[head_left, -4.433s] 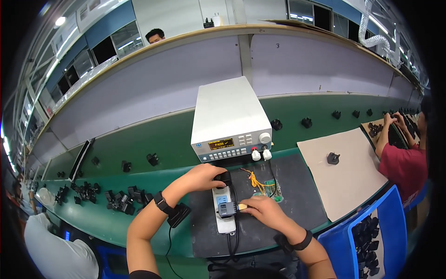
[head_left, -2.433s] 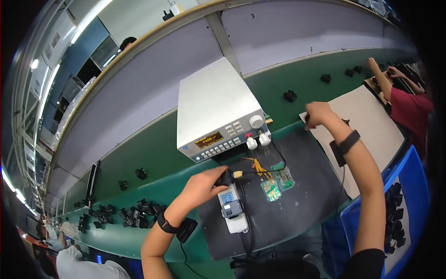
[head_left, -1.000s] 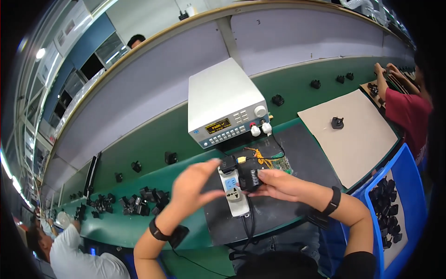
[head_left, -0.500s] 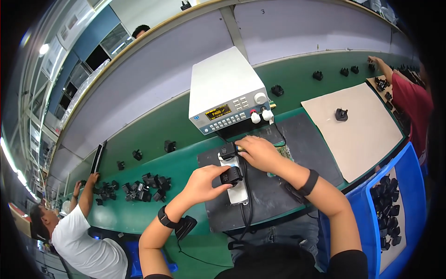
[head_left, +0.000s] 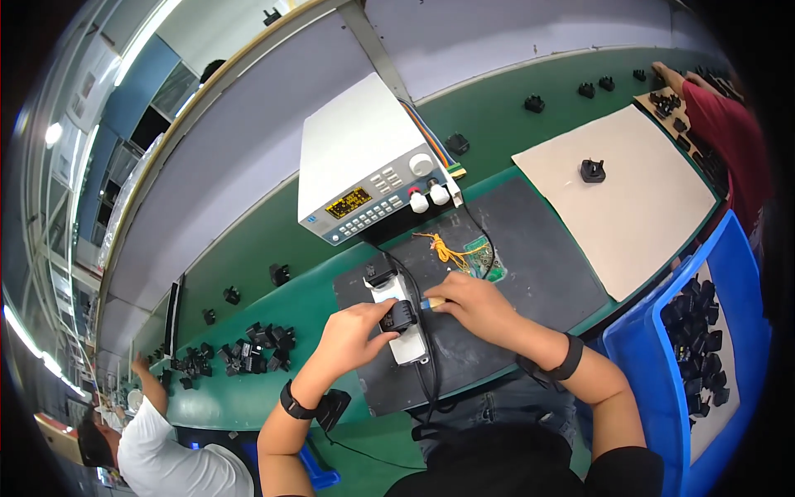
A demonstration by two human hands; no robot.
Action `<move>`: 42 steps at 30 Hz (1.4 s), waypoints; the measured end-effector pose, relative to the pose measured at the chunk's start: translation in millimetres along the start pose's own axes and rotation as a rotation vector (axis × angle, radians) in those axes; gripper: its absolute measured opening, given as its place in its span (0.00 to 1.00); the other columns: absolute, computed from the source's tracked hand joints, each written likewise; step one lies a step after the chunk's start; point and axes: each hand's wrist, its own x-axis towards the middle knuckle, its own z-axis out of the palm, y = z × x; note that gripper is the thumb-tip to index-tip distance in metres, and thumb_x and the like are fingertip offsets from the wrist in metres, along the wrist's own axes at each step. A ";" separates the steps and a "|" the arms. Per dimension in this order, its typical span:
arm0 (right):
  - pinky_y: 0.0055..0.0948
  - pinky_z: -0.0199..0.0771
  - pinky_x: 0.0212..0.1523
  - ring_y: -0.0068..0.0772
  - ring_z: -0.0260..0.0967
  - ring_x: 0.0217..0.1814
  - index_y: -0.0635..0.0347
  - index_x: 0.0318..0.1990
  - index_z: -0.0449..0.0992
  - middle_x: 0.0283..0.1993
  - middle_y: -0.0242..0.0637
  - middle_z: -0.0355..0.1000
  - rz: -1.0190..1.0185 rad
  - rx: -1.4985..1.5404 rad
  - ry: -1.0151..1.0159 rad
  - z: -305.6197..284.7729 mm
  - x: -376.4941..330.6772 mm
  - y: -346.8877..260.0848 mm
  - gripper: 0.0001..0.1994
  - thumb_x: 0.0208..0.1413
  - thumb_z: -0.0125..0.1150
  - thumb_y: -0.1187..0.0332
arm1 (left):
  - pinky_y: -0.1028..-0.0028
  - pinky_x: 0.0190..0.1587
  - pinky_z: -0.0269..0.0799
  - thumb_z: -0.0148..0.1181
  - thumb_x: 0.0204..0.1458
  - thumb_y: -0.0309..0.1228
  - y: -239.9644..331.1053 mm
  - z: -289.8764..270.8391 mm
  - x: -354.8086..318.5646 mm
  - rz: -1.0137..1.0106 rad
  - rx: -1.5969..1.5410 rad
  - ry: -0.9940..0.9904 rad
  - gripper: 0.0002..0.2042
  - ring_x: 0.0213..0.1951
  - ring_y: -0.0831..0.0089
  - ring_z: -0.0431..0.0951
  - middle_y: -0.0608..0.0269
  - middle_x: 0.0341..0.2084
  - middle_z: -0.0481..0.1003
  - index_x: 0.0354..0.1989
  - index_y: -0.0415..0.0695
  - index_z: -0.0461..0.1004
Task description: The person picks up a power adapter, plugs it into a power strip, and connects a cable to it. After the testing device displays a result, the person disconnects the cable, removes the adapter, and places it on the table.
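Hands are both working the same spot: the left hand [head_left: 352, 330] is closed around a small black plug adapter [head_left: 398, 316], holding it on the white power strip [head_left: 407, 325] lying on the dark mat [head_left: 513, 273], probably to keep it seated. The right hand [head_left: 476, 305] pinches a thin yellow-tipped tool [head_left: 432, 303] right against the adapter, so it's steadied from both sides. The grey bench meter [head_left: 364, 170] sits just behind on the green tabletop [head_left: 273, 389], with more black adapters in the blue bin [head_left: 642, 356] at the right, within easy reach.
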 end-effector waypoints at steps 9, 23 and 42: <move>0.38 0.68 0.36 0.45 0.69 0.38 0.59 0.39 0.74 0.35 0.39 0.68 -0.086 0.139 0.001 12.0 1.5 3.3 0.10 0.46 0.61 0.74 | 0.65 0.38 0.73 0.68 0.39 0.32 -0.4 2.1 -0.6 0.036 0.010 0.020 0.25 0.37 0.57 0.77 0.53 0.33 0.77 0.48 0.40 0.71; 0.34 0.72 0.39 0.40 0.74 0.36 0.62 0.35 0.77 0.35 0.43 0.75 0.124 -0.077 -0.047 -87.7 60.7 1.6 0.07 0.47 0.61 0.72 | 0.68 0.45 0.72 0.71 0.36 0.34 -18.1 -16.1 20.5 -0.041 0.170 0.305 0.29 0.44 0.60 0.76 0.58 0.46 0.75 0.51 0.43 0.71; 0.39 0.70 0.51 0.44 0.67 0.55 0.48 0.52 0.70 0.54 0.39 0.68 0.327 -0.763 -0.293 -92.0 270.2 216.0 0.32 0.32 0.73 0.66 | 0.65 0.37 0.74 0.69 0.39 0.38 -37.2 -5.6 51.4 -0.155 0.155 0.058 0.26 0.39 0.58 0.77 0.56 0.40 0.76 0.48 0.43 0.69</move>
